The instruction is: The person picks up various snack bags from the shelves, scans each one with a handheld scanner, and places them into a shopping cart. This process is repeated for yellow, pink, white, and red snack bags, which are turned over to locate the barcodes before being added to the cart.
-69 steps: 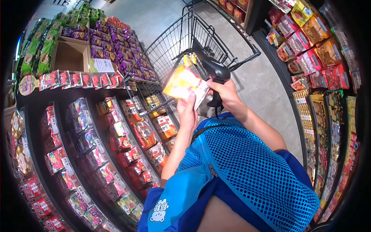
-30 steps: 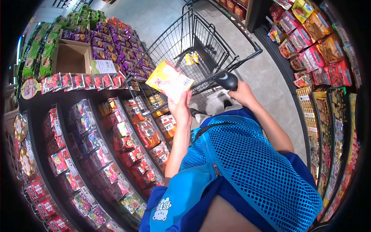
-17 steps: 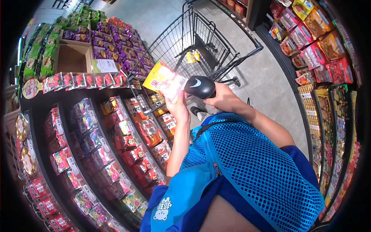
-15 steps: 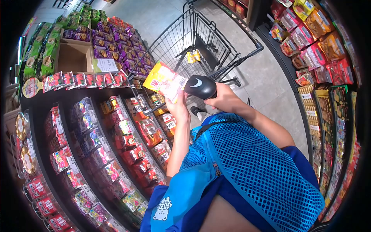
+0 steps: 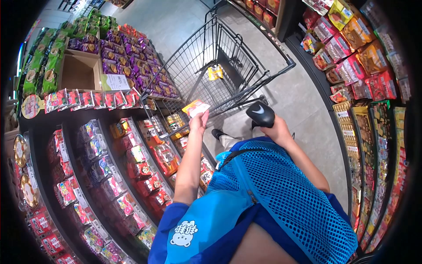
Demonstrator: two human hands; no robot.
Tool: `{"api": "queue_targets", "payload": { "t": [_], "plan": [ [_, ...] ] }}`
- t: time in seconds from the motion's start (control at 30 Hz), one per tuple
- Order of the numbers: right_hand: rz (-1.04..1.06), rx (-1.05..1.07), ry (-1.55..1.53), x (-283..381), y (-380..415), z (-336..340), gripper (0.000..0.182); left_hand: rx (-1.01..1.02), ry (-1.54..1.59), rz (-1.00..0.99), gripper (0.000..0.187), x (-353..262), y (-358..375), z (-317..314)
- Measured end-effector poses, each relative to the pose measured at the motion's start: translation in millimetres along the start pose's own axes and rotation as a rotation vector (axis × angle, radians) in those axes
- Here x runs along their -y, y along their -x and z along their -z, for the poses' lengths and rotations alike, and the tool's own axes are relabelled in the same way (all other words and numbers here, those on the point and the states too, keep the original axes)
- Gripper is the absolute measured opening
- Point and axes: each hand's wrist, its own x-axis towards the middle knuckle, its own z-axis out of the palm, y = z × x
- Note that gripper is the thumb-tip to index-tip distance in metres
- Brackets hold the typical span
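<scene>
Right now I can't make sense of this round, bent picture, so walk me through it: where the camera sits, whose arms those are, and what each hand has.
The camera sits on a person's head and looks down past their chest, so the blue mesh vest fills the bottom and a wide lens bends the edges. There is no machine here; both arms belong to that person. The left hand reaches out with its fingers pinching a small yellow snack packet above the edge of a wire shopping cart. The right hand grips a black handheld scanner. One yellow packet hangs inside the cart. Store shelves full of packaged snacks line both sides of the aisle.
</scene>
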Motion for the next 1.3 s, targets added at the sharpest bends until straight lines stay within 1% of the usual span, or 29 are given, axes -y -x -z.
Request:
{"api": "queue_targets", "payload": {
  "t": [0.07, 0.1, 0.13, 0.2, 0.23, 0.33, 0.37, 0.4, 0.43, 0.47, 0.5, 0.53, 0.6, 0.63, 0.7, 0.73, 0.8, 0.83, 0.87, 0.9, 0.93, 0.97, 1.0, 1.07, 1.1, 1.13, 1.2, 1.27, 1.3],
  "plan": [
    [-0.140, -0.026, -0.047, 9, 8, 8, 0.030, 0.030, 0.000, -0.031, 0.039, -9, -19, -18],
    [-0.212, -0.038, -0.072, 15, 11, 11, 0.028, 0.121, 0.059, -0.002, 0.038, -13, -45, -21],
    [-0.207, -0.052, -0.079, 18, 11, 12, 0.027, 0.225, -0.014, 0.106, 0.040, -28, -48, -34],
    [-0.204, -0.072, -0.091, 23, 13, 10, 0.024, 0.070, -0.311, 0.097, 0.049, -34, -51, -57],
    [-0.205, -0.066, -0.083, 23, 15, 7, 0.025, -0.060, -0.431, 0.062, 0.059, -22, -81, -43],
    [-0.186, -0.057, -0.043, 19, 10, 1, 0.027, -0.183, -0.680, -0.171, 0.060, -1, -54, -50],
    [-0.180, -0.052, -0.022, 16, 7, -3, 0.027, -0.070, -0.637, -0.332, 0.063, 13, -46, -39],
    [-0.169, -0.038, -0.001, 16, 4, -7, 0.027, 0.029, -0.493, -0.550, 0.056, 35, -49, -22],
    [-0.192, -0.019, 0.009, 17, 0, -12, 0.029, 0.069, -0.532, -0.724, 0.048, 41, -21, -13],
    [-0.149, -0.028, 0.040, 9, -4, -15, 0.029, 0.030, -0.618, -0.763, 0.042, 38, 21, -13],
    [-0.102, -0.025, 0.070, -4, -10, -18, 0.029, 0.023, -0.697, -0.711, 0.040, 40, 45, 2],
    [-0.055, -0.013, 0.100, -9, -18, -26, 0.029, -0.026, -0.729, -0.684, 0.038, 39, 74, 12],
    [-0.174, 0.094, 0.137, 24, -22, -36, 0.030, -0.147, -0.752, -0.587, 0.038, 43, 99, 50],
    [-0.138, 0.126, 0.144, 22, -27, -44, 0.020, -0.248, -0.737, -0.585, 0.037, 53, 92, 86],
    [-0.114, 0.207, 0.204, 24, -34, -58, 0.020, -0.476, -0.705, -0.600, 0.031, 79, 64, 167],
    [-0.102, 0.235, 0.236, 25, -37, -62, 0.020, -0.551, -0.660, -0.684, 0.026, 78, 56, 202],
    [-0.060, 0.268, 0.273, 19, -42, -74, 0.025, -0.686, -0.515, -0.623, 0.024, 27, 82, 223],
    [-0.051, 0.278, 0.287, 20, -43, -81, 0.026, -0.752, -0.648, -0.737, 0.025, 9, 74, 259],
    [-0.042, 0.285, 0.300, 22, -44, -87, 0.028, -0.906, -0.706, -0.791, 0.026, -13, 72, 283],
    [-0.042, 0.287, 0.324, 25, -44, -93, 0.027, -0.947, -0.711, -0.974, 0.027, -41, 77, 294],
    [-0.041, 0.286, 0.346, 30, -44, -99, 0.026, -0.989, -0.735, -0.842, 0.027, -77, 94, 292],
    [-0.040, 0.281, 0.368, 35, -44, -105, 0.026, -0.977, -0.585, -0.732, 0.030, -109, 112, 277],
    [-0.041, 0.287, 0.382, 37, -43, -111, 0.026, -1.014, -0.805, -0.812, 0.036, -123, 95, 318],
    [-0.048, 0.291, 0.408, 40, -43, -119, 0.027, -1.067, -1.067, -0.955, 0.043, -161, 93, 338],
    [-0.053, 0.286, 0.404, 40, -43, -121, 0.028, -1.010, -1.033, -0.863, 0.044, -182, 97, 338],
    [-0.061, 0.281, 0.400, 39, -42, -123, 0.029, -1.048, -1.023, -0.818, 0.045, -193, 87, 357],
    [-0.081, 0.263, 0.390, 37, -40, -126, 0.030, -1.066, -1.029, -0.252, 0.051, -228, 113, 326],
    [-0.101, 0.240, 0.374, 34, -40, -127, 0.032, -1.133, -1.009, -0.093, 0.059, -230, 103, 350],
    [-0.110, 0.236, 0.376, 29, -41, -128, 0.032, -1.141, -1.003, -0.108, 0.057, -227, 99, 359]
  ]
}}
